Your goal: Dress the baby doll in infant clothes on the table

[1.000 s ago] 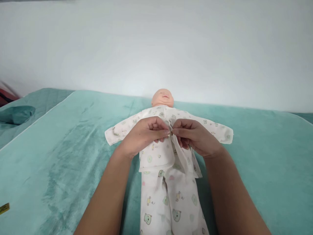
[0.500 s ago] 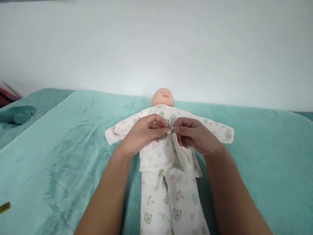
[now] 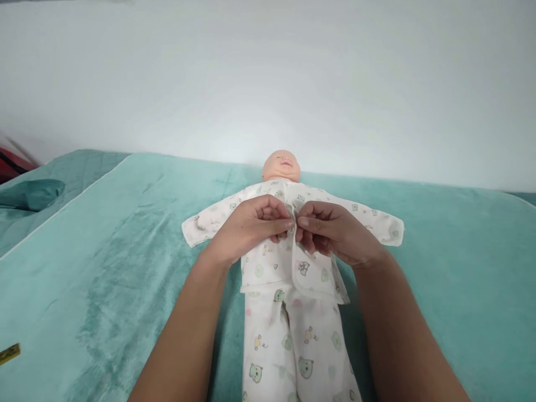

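Observation:
A baby doll (image 3: 281, 166) lies on its back, dressed in a white printed shirt (image 3: 262, 267) and matching trousers (image 3: 268, 340). Over the doll's chest, my left hand (image 3: 260, 224) pinches the shirt's front edge between thumb and fingers. Just beside it, my right hand (image 3: 330, 229) pinches the other front edge the same way. The two edges meet between my fingertips; any fastener there is hidden by the fingers. Below my hands the right-hand front panel lies over the left one. Both sleeves stretch out sideways.
A teal plush cover (image 3: 117, 268) spreads under the doll. Behind it rises a white wall (image 3: 268, 72). A small yellow item (image 3: 9, 354) lies at the left edge, and something red (image 3: 12, 164) shows at the far left.
The shirt's front edges have been drawn together, and the right-hand panel, folded back before, now lies flatter over the belly. My fingertips have shifted slightly. The view moved a little.

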A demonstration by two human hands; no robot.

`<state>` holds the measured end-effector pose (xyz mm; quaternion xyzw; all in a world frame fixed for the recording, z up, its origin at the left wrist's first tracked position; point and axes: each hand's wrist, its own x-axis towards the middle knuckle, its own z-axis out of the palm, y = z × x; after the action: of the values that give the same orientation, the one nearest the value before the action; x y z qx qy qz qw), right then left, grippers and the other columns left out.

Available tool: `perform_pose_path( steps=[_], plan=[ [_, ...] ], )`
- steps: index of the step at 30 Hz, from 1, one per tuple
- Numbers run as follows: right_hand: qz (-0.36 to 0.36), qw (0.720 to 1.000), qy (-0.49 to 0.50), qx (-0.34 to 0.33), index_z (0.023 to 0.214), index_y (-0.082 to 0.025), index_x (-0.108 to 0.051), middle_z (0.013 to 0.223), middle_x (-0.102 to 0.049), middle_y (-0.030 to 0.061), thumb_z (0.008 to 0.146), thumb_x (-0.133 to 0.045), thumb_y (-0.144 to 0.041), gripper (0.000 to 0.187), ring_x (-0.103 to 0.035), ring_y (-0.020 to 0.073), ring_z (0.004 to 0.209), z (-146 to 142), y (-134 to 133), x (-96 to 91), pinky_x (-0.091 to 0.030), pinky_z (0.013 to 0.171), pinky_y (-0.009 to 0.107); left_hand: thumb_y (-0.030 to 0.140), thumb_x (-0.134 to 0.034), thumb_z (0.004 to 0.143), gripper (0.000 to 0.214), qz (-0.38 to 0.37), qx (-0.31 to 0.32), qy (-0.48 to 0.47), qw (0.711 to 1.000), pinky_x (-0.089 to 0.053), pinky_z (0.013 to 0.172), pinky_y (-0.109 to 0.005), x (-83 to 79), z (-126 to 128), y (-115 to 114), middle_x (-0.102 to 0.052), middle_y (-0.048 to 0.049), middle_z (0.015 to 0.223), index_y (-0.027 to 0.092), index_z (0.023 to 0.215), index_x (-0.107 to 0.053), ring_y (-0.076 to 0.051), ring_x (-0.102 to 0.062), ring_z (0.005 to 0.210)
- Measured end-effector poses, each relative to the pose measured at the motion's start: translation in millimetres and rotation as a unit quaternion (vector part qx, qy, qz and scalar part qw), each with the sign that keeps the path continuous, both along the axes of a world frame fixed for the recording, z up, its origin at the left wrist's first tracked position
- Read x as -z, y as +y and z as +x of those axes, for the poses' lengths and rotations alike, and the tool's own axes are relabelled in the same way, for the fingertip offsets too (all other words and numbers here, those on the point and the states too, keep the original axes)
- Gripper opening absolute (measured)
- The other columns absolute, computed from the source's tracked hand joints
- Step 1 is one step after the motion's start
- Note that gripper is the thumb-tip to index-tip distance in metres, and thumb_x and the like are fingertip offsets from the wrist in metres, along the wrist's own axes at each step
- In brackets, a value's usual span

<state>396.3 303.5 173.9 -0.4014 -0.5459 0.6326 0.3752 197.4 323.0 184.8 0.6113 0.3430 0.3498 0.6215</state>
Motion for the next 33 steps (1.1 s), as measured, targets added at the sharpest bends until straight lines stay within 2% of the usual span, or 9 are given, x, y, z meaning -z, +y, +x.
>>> perform_pose_path(
  steps=[5,11,15,21,29,33],
  plan=[
    [0.005,1.0,0.005,-0.005,0.081,-0.018,-0.061,0.072,-0.066,-0.0009,0.082,-0.073,-0.034,0.021,-0.054,0.0057,0.049,0,-1,-0.5,-0.031,0.038,0.015,0.027,-0.073,0.078,0.017,-0.014,-0.003,-0.009,1.0,-0.051,0.065,-0.025,1.3,0,0,-0.065,0.0007,0.072,0.017,0.085,-0.061,-0.012,-0.064,0.068],
    [-0.004,0.999,-0.049,0.01,0.085,-0.02,-0.057,0.059,-0.054,-0.0065,0.08,-0.075,-0.031,0.022,-0.049,0.0051,0.045,-2,-4,-8.5,-0.033,0.038,0.015,0.026,-0.077,0.073,0.029,-0.029,0.021,0.018,0.999,-0.052,0.069,-0.026,-2.8,-5,-1,-0.066,-0.0002,0.083,0.02,0.098,-0.064,-0.013,-0.064,0.077],
    [0.01,0.999,-0.053,0.002,0.085,-0.019,-0.057,0.053,-0.053,-0.0062,0.084,-0.07,-0.03,0.016,-0.05,0.0064,0.046,-2,-5,-9.3,-0.035,0.039,0.016,0.024,-0.075,0.074,0.028,-0.015,0.021,0.03,0.999,-0.05,0.071,-0.026,-2.1,-5,-1,-0.064,-0.0005,0.087,0.021,0.1,-0.064,-0.013,-0.061,0.082],
    [0.022,0.999,-0.038,-0.005,0.085,-0.02,-0.057,0.05,-0.053,-0.0059,0.086,-0.066,-0.027,0.012,-0.05,0.0067,0.045,-1,-4,-6.4,-0.034,0.039,0.016,0.02,-0.072,0.074,0.028,0.003,0.006,0.023,1.0,-0.047,0.068,-0.024,1.0,-1,0,-0.06,0.0013,0.083,0.02,0.101,-0.064,-0.01,-0.055,0.075],
    [0.011,0.998,-0.068,0.01,0.087,-0.02,-0.057,0.061,-0.051,-0.0066,0.08,-0.073,-0.031,0.021,-0.051,0.0059,0.047,-2,-4,-8.7,-0.036,0.039,0.016,0.013,-0.067,0.071,0.032,0.0,0.0,-0.007,1.0,-0.046,0.068,-0.024,3.5,-2,1,-0.062,0.001,0.083,0.02,0.102,-0.063,-0.009,-0.057,0.075],
    [0.002,0.996,-0.094,0.007,0.084,-0.021,-0.053,0.065,-0.05,-0.0074,0.076,-0.075,-0.029,0.025,-0.047,0.0042,0.045,-1,-5,-9.9,-0.032,0.036,0.016,0.014,-0.066,0.071,0.033,0.007,-0.017,0.003,1.0,-0.046,0.068,-0.024,2.6,1,-1,-0.062,0.0006,0.084,0.02,0.103,-0.061,-0.01,-0.057,0.076]
  ],
)
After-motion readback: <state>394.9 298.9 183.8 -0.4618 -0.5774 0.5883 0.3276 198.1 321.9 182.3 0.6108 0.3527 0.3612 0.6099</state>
